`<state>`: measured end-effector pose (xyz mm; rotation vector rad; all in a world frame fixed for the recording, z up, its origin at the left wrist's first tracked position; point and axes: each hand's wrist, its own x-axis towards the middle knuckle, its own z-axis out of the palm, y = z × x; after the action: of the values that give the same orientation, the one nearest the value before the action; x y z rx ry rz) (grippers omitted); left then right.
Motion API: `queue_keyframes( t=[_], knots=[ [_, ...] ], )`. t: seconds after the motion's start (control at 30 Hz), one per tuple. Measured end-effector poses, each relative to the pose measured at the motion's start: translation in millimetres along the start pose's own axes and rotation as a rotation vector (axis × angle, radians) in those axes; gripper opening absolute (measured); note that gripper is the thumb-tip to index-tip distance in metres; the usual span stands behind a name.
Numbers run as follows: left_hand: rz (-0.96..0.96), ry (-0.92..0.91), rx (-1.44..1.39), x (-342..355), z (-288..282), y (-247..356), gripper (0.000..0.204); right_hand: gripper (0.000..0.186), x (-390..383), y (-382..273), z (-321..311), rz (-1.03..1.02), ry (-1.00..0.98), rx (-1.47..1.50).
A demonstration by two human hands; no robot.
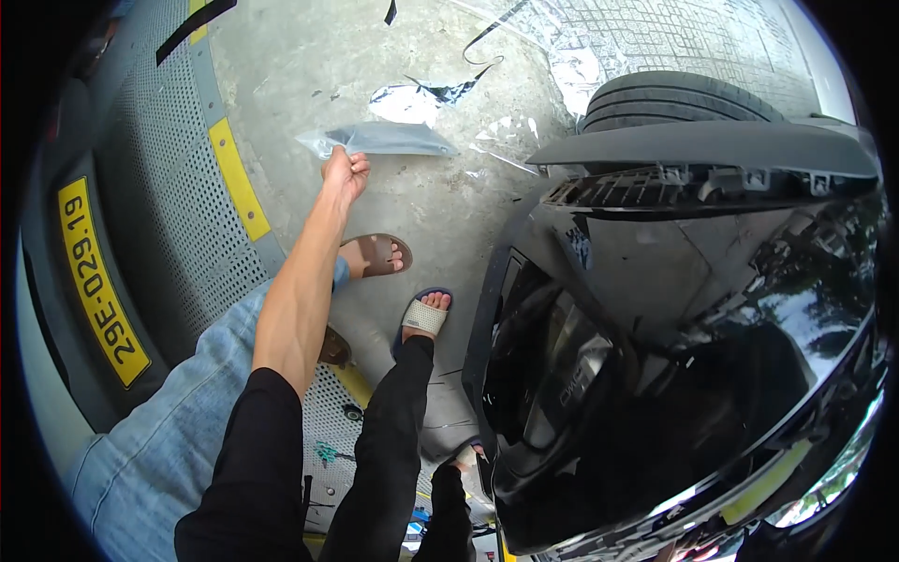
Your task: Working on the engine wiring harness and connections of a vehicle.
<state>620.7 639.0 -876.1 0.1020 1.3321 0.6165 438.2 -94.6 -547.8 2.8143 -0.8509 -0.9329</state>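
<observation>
My left hand [346, 171], on a bare forearm below a black sleeve, is closed round the left end of a long grey plastic-wrapped piece [398, 140]. Its clear plastic wrapping is crumpled at that end, and the piece stretches out to the right above the concrete floor. What is inside the wrapping cannot be made out. Nothing shows of my right hand.
A glossy black car body [655, 393] with grey arch trim [702, 145] and a tyre [674, 98] fills the right. Torn silver film [405, 101] litters the floor. Someone in jeans [178, 403] stands by a perforated metal platform [169, 169]; scissors [326, 452] lie low down.
</observation>
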Motion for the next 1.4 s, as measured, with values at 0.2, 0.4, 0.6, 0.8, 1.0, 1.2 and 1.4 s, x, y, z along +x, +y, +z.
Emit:
queue_keyframes(
  t=[0.2, 0.4, 0.6, 0.8, 1.0, 1.2, 1.4],
  knots=[
    [0.049, -0.088, 0.229, -167, 4, 19, 0.021, 0.03, -98, 102, -36, 0.066, -0.093, 0.067],
    [0.449, 0.077, 1.066, -414, -22, -10, 0.025, 0.034, -230, 286, -33, 0.209, -0.169, 0.21],
    [0.682, 0.089, 1.373, -622, -161, -56, 0.027, 0.021, -162, 387, 9, -0.169, -0.015, 0.482],
    [0.016, -0.333, 0.792, -844, -280, -98, 0.01, 0.05, -191, 290, -31, -0.273, -0.39, 1.098],
    [-0.243, -0.534, 1.122, -969, -370, -89, 0.012, 0.048, -242, 305, -63, 0.269, -0.72, 2.138],
    [0.72, -1.175, 2.098, -943, -369, -89, 0.062, 0.039, -287, 437, -173, 0.078, -0.188, 2.027],
    [-0.409, -1.972, 1.671, -1042, -330, -226, 0.087, 0.037, -347, 451, -292, -0.16, 0.068, 1.729]
  ],
)
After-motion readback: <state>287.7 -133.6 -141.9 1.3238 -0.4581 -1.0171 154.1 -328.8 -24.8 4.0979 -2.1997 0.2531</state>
